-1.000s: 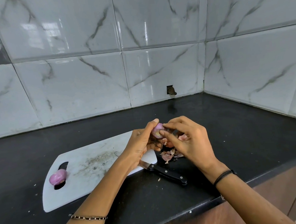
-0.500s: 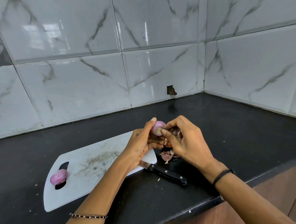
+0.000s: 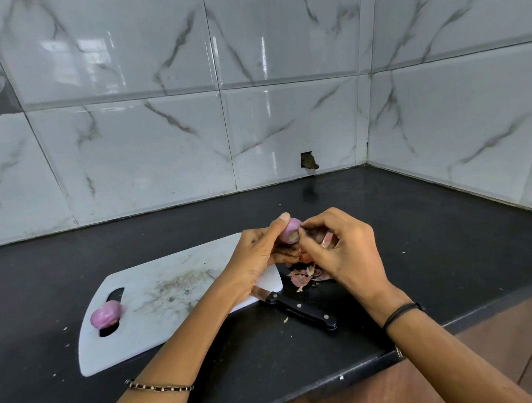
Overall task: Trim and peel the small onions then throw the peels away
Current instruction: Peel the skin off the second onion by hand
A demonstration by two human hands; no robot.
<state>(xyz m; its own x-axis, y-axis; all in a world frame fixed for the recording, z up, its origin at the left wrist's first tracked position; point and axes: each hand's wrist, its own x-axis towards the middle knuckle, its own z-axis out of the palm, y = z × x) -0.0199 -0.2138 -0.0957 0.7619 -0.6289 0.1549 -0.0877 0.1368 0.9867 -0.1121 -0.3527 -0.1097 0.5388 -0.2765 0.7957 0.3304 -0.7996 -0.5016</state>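
Black tabletop (image 3: 415, 223) — left hand (image 3: 255, 258) grips an onion (image 3: 290, 231), right hand (image 3: 345, 252) fingers pinch its skin; peels (image 3: 306, 276), knife (image 3: 299, 308) and board (image 3: 171, 300) below.

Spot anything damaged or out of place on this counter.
A ragged hole breaks the wall tile just above the counter. A small onion sits over the cutting board's handle slot, and loose peels lie on the counter near the knife.

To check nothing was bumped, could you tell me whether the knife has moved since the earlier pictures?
No. The knife still crosses the same corner of the cutting board, handle toward the counter edge.
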